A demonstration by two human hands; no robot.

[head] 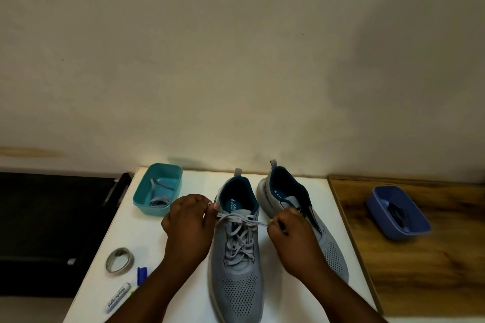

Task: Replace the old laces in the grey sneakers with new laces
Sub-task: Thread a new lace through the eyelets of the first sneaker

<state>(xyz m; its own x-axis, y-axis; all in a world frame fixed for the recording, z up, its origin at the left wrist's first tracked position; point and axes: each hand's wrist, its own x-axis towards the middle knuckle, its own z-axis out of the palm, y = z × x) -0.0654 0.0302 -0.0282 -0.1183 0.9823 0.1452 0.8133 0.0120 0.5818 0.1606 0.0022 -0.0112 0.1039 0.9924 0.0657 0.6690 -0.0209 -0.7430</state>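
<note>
Dim, warm light. A broad soft shadow darkens the wall at upper right. Edges bow from wide-angle distortion; detail looks soft.

I count two grey mesh sneakers in front of me, and two plastic tubs: one teal, one blue. There is one roll of clear tape, one white marker and one blue cap. Two hands, my left and my right.

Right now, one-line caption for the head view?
Both hands pull grey lace ends on the left sneaker; right sneaker unlaced.
</note>
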